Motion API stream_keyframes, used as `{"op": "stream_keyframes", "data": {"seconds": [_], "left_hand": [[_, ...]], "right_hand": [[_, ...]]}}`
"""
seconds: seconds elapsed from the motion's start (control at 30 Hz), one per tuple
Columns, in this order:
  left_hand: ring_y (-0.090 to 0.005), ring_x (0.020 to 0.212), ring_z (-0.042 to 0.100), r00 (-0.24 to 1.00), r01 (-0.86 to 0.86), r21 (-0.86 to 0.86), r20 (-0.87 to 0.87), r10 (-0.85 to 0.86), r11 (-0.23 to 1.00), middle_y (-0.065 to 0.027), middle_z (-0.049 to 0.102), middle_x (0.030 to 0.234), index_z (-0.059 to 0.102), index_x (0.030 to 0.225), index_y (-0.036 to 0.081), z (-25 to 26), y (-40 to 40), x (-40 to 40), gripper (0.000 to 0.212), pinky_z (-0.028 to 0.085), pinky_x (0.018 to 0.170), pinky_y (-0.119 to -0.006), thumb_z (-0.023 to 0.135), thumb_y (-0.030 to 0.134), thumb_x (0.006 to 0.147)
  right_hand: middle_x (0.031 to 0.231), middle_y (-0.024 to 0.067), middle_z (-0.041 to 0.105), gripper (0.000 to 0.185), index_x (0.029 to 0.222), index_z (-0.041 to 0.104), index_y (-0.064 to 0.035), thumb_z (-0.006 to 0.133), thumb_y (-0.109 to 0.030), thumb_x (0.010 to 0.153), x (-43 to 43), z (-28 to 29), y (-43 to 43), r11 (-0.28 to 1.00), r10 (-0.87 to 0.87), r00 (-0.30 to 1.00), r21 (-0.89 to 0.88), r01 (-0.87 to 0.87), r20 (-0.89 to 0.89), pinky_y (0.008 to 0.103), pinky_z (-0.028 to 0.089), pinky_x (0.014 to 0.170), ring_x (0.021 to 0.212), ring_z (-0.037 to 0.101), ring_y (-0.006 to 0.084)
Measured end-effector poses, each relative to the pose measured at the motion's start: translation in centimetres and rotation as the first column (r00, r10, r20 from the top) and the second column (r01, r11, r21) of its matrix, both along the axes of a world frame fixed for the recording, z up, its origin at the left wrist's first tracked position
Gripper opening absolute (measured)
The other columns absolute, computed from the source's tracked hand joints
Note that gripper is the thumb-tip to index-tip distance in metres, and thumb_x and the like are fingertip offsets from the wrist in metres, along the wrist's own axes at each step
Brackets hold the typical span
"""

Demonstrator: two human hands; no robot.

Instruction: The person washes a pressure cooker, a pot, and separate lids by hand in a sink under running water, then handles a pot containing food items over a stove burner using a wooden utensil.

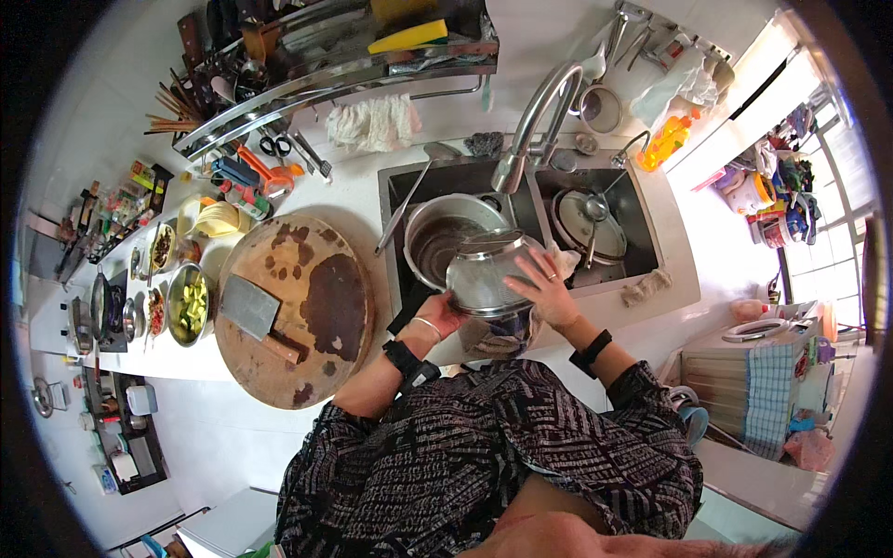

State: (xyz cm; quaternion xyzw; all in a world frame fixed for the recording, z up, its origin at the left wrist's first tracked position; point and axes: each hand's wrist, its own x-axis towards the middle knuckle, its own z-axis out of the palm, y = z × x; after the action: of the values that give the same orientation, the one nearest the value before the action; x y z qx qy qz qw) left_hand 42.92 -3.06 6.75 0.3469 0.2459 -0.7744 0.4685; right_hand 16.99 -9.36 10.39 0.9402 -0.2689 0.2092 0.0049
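A stainless steel mesh strainer [481,282] is tilted on its side over the front edge of the left sink basin. My left hand [441,314] grips its rim from the left. On the other side, my right hand [548,286] lies against or just beside the mesh, fingers spread. Behind the strainer a round metal pot [418,240] stands in the basin, with dark liquid or shadow inside; the strainer hides part of it. Above the pot hangs the spout of a curved chrome faucet [508,171].
Left of the sink, a cleaver [250,307] lies on a round wooden chopping board [342,251]. A metal bowl of cut green vegetables [190,307] stands beyond it. The right basin holds a pot lid [575,216] and a ladle [596,209]. A long-handled utensil [401,209] crosses the basin's left edge.
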Motion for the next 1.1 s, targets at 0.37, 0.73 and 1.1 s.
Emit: {"op": "stream_keyframes", "data": {"seconds": [0.37,0.73,1.1], "left_hand": [[-0.0251,0.102,0.059,0.979,0.016,-0.153,0.203,0.015,0.988,-0.0098,0.061,0.116,0.055,0.114,0.005,-1.4,0.1,1.4,0.026,0.047,0.095,-0.042,0.04,0.021,0.101],[-0.0294,0.114,0.054,0.898,0.069,-0.306,0.434,0.074,0.95,-0.0144,0.056,0.126,0.053,0.121,0.002,-3.0,0.4,1.9,0.033,0.045,0.098,-0.046,0.035,0.02,0.101],[-0.0154,0.087,0.064,0.875,0.061,-0.481,0.447,0.185,0.875,-0.006,0.068,0.1,0.062,0.101,0.003,9.1,-0.2,-2.5,0.022,0.052,0.076,-0.027,0.055,0.023,0.093]], "right_hand": [[0.136,-0.0007,0.047,0.04,0.118,0.063,-0.03,0.054,-0.012,0.084,1.5,0.4,1.6,0.992,0.045,0.989,0.11,-0.061,0.144,0.0462,0.027,0.112,0.13,0.037,0.0231],[0.136,0.0032,0.05,0.041,0.121,0.062,-0.0243,0.052,-0.008,0.085,0.1,1.9,2.4,0.968,0.142,0.953,0.164,-0.19,0.269,0.0465,0.029,0.11,0.129,0.043,0.0246],[0.143,0.0113,0.041,0.066,0.138,0.045,-0.016,0.043,0.012,0.078,-4.1,5.6,1.8,0.928,-0.174,0.834,0.371,-0.039,0.523,0.0459,0.027,0.111,0.135,0.034,0.0323]]}}
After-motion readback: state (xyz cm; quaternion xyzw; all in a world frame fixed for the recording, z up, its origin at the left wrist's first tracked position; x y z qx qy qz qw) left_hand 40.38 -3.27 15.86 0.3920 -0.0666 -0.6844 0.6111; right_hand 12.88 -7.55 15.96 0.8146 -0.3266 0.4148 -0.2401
